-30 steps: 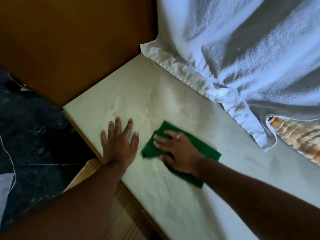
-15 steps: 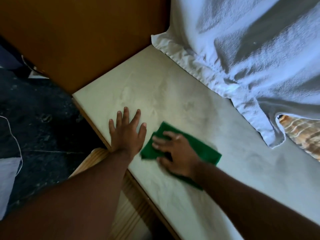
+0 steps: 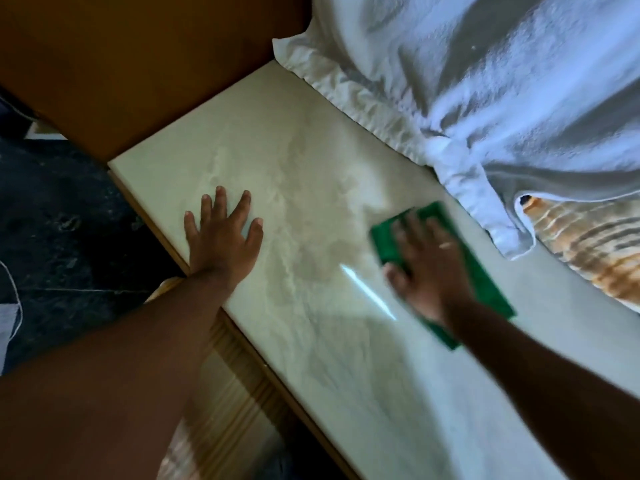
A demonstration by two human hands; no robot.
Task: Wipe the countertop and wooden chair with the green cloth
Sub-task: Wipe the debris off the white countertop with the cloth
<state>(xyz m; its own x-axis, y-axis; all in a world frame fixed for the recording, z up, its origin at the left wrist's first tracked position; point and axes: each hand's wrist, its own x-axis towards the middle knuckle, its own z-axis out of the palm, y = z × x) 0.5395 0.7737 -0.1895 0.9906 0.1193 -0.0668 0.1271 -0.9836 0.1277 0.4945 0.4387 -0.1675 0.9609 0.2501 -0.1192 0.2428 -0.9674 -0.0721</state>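
The pale marbled countertop [image 3: 311, 188] runs from the upper left to the lower right. My left hand [image 3: 223, 239] lies flat on it near its front edge, fingers spread, holding nothing. The green cloth [image 3: 485, 285] lies flat on the counter to the right, close to the white towel. My right hand [image 3: 427, 271] presses down on the cloth, palm on top, and looks blurred. A wooden surface with grain [image 3: 221, 403], possibly the chair, shows below the counter's front edge under my left forearm.
A large white towel [image 3: 485, 81] covers the far right of the counter. An orange-and-brown striped thing [image 3: 588, 251] pokes out from under it. A brown wooden panel [image 3: 121, 64] stands at the counter's far end. Dark floor [image 3: 62, 230] lies to the left.
My right hand has slid the green cloth to the right, away from my left hand and toward the white towel. My left hand stays flat on the counter.
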